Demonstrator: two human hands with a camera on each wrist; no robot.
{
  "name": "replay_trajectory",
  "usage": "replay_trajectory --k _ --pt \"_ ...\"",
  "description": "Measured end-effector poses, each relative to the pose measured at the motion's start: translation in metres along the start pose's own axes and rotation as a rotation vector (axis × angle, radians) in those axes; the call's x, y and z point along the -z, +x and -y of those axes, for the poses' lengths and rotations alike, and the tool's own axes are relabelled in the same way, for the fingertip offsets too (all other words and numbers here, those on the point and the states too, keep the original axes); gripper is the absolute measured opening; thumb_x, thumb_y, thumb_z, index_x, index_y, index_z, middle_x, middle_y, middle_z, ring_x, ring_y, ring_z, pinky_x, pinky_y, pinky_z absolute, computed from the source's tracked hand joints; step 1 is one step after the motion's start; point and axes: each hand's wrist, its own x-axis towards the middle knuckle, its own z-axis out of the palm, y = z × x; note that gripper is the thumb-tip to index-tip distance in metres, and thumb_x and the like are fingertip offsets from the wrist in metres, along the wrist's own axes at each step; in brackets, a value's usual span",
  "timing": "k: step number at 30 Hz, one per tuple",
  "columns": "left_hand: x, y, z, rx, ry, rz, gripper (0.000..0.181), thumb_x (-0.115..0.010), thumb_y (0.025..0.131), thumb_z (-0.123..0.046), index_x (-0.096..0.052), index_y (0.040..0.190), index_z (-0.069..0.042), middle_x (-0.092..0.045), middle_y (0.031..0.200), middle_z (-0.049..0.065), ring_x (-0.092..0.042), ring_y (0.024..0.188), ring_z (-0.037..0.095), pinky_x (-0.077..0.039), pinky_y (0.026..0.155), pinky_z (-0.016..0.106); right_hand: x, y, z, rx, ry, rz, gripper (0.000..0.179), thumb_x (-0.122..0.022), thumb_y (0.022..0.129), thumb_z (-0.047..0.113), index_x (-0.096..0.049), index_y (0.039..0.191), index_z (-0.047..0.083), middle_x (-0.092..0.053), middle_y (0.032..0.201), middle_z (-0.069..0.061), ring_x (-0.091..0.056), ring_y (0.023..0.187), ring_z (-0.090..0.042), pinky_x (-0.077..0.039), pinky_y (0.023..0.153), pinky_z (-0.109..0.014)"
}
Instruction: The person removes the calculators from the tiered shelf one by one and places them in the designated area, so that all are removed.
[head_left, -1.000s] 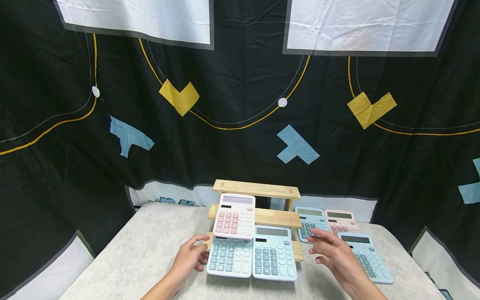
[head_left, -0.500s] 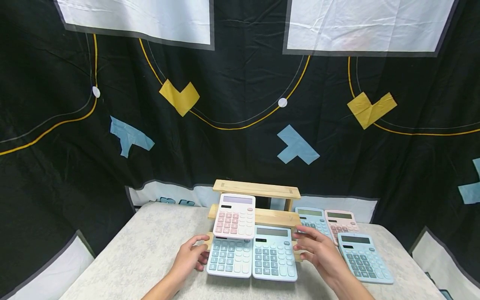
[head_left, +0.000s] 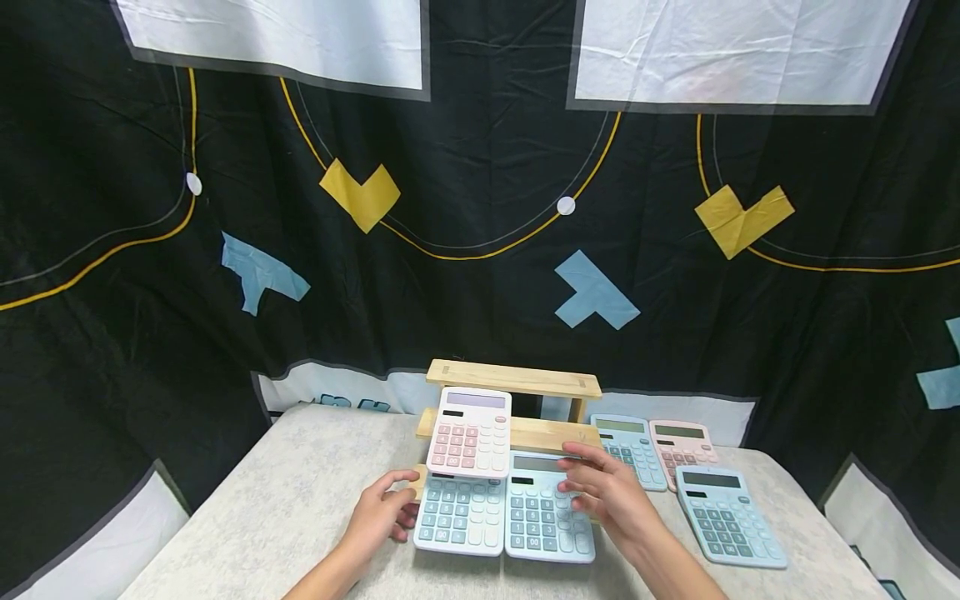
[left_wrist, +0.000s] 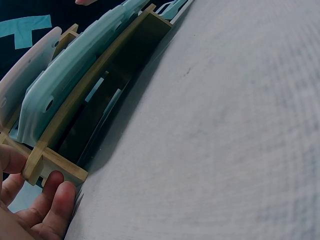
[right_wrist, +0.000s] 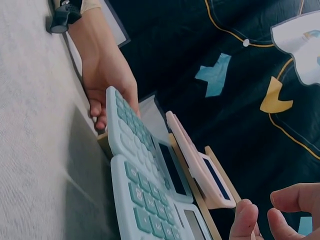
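While the L hand (head_left: 375,512) keeps its grip clamped on the lower-left end of a tiered wooden stand (head_left: 555,433), bottom ctr of frame, the R hand (head_left: 611,496) has swung left, away from three more calcs (head_left: 731,517) at lower right, to hang before the stand's front-right blue calc (head_left: 536,521). R grip is apart, holding nothing; contact can't be confirmed. Work now appears centered on the stand, w/ a pink-and-white calc (head_left: 468,433) above the front-left blue calc (head_left: 459,518). "00" keys legible; no brand readable. Blue lettering (head_left: 371,405), left of stand, is cut off.
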Motion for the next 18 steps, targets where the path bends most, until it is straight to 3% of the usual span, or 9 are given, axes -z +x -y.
replay_trajectory --k 18 --pt "-0.001 0.0 -0.001 0.001 -0.01 0.0 0.039 -0.056 0.094 -0.016 -0.06 0.131 -0.007 -0.072 0.083 0.008 -0.062 0.067 0.02 -0.054 0.054 0.032 -0.032 0.019 -0.008 0.025 0.009 0.059 0.051 -0.07 0.088 0.009 -0.056 0.135 -0.001 -0.067 0.112 -0.014 -0.068 0.082 -0.02 -0.053 0.064 -0.026"
